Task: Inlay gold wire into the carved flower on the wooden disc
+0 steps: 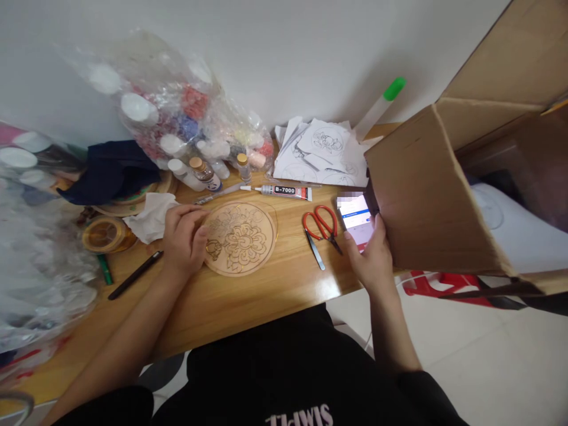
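In the head view, resting the left hand (pixel 183 239) at the left edge of a round board (pixel 244 241), fingers curled and half closed; being unable to tell about anything pinched between thumb and fingertips. Gripping a phone (pixel 356 220) in the right hand (pixel 373 254), partly closed around its lower end, screen lit and facing up. Seeing the board lying flat on the wooden table (pixel 284 281), left of centre and well apart from the phone, bearing a flower pattern in golden lines.

Dividing attention between board and phone, perhaps, and so risking a careless nudge: possibly bending or lifting golden lines through a drag of the curled fingers, especially with any glue beneath not setting. Risking a snag, too, on the fine golden strand (pixel 277 235) showing at the board's right edge. Holding the phone near the table's front edge and just beside the cardboard box (pixel 412 195): possibly knocking it on cardboard, or dropping it floorward through a loose grip. Having the tweezers (pixel 315 251) and red-handled tool (pixel 331 237) lying near the right hand: maybe scattering them, or getting pricked, in a sideways sweep. Having the B-7000 tube (pixel 286 191) lying beyond the board, near a small gold-capped bottle (pixel 244 168): risking toppling the bottle in a low reach across. Likewise risking sending the black pen (pixel 135 276) rolling with the left forearm.
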`<state>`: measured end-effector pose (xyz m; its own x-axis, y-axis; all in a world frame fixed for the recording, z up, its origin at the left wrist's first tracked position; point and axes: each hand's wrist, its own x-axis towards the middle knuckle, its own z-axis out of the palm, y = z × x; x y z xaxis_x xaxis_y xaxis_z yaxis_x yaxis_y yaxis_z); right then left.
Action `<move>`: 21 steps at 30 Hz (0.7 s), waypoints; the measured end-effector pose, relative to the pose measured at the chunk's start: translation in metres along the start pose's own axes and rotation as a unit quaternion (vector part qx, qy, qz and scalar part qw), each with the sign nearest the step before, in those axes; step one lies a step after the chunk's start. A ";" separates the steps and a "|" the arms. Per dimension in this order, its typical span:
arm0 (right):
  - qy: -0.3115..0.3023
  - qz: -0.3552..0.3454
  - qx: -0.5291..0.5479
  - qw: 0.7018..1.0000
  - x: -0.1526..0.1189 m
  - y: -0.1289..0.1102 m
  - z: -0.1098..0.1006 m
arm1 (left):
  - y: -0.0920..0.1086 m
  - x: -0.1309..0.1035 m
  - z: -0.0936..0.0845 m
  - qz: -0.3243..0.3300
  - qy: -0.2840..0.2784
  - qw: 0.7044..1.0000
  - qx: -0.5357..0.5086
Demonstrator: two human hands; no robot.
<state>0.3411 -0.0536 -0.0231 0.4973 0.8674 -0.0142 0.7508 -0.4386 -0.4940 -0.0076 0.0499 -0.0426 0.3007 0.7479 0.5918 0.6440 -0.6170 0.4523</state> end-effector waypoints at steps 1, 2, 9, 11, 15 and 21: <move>0.005 -0.007 -0.002 1.000 0.000 0.001 0.001 | 0.000 0.000 0.000 0.001 0.000 1.000 0.002; 0.010 -0.013 -0.004 1.000 0.000 0.003 0.001 | 0.000 0.000 0.000 0.003 0.002 1.000 0.004; 0.024 -0.151 0.024 0.988 -0.017 -0.024 0.013 | -0.002 -0.002 0.000 0.003 0.003 1.000 -0.006; 0.001 -0.205 0.048 0.978 -0.025 -0.044 0.022 | -0.001 -0.003 0.000 0.003 0.001 1.000 -0.011; -0.014 -0.259 0.051 0.965 -0.037 -0.074 0.048 | 0.001 -0.004 -0.001 0.017 -0.031 0.999 -0.021; 0.028 -0.269 0.030 0.962 -0.038 -0.078 0.076 | 0.001 -0.005 -0.003 0.003 -0.038 0.999 -0.029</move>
<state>0.2305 -0.0344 -0.0500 0.0682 0.9506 0.3029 0.8805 0.0854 -0.4663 -0.0104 0.0446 -0.0427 0.3590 0.7589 0.5433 0.6001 -0.6335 0.4884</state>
